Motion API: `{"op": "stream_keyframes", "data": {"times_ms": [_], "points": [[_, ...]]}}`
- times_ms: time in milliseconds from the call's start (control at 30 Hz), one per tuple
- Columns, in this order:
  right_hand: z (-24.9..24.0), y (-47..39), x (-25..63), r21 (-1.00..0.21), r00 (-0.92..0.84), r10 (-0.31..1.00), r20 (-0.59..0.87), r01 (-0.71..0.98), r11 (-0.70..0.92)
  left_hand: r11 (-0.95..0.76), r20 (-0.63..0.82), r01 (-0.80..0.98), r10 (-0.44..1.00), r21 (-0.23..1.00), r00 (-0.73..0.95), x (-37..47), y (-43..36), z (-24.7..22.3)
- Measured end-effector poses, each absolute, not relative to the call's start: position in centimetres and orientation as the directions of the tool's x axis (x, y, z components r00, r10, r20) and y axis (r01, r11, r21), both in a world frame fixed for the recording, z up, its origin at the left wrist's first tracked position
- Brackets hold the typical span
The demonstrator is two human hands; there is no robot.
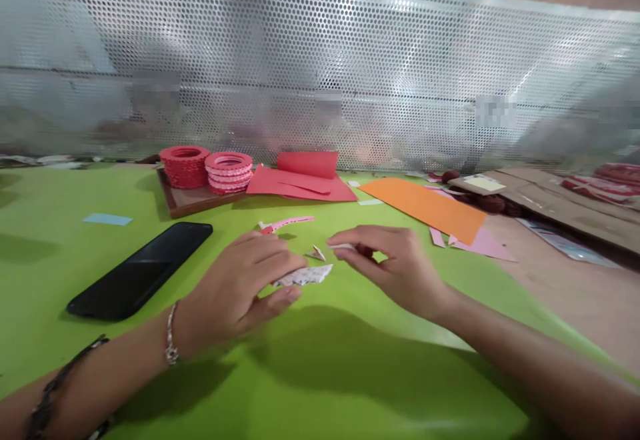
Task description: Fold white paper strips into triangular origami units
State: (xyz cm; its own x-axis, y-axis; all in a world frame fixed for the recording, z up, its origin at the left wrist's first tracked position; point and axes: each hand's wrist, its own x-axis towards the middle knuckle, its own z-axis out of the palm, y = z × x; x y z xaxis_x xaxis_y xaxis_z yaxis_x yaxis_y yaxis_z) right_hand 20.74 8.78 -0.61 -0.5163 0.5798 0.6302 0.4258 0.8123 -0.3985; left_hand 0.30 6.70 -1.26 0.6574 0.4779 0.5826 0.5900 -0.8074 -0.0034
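Note:
My left hand is closed around a crinkled white piece of printed paper, which sticks out past the index finger. Part of that paper is hidden under the fingers. To its right, my right hand pinches a small white scrap of paper between thumb and fingertips. A small folded paper bit lies on the green table surface between the two hands. Just beyond my left hand is a pink and red paper strip.
A black phone lies left of my left hand. Behind it, a brown tray bears red rings and pink rings. Red paper, an orange sheet and cardboard lie before a perforated metal panel.

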Motion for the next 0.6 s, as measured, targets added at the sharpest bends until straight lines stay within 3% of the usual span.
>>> {"op": "stream_keyframes", "data": {"times_ms": [100, 267, 433, 600], "points": [[-0.1, 8.4, 21.1, -0.425, -0.465, 0.600, 0.651, 0.431, 0.796, -0.808, 0.596, 0.589, 0.481, 0.017, 0.642, 0.2, 6.5, -1.2], [0.1, 7.4, 20.9, -0.459, -0.473, 0.548, 0.690, 0.300, 0.836, -0.807, 0.605, 0.587, 0.498, 0.061, 0.622, 0.2, 6.5, -1.4], [0.6, 7.1, 20.5, -0.301, -0.521, 0.383, 0.762, 0.239, 0.923, -0.826, 0.618, 0.559, 0.477, 0.073, 0.625, 0.4, 6.4, -1.3], [0.5, 7.1, 20.9, -0.298, -0.494, 0.411, 0.766, 0.294, 0.908, -0.838, 0.634, 0.545, 0.438, 0.032, 0.637, 0.6, 5.9, -1.1]]}}
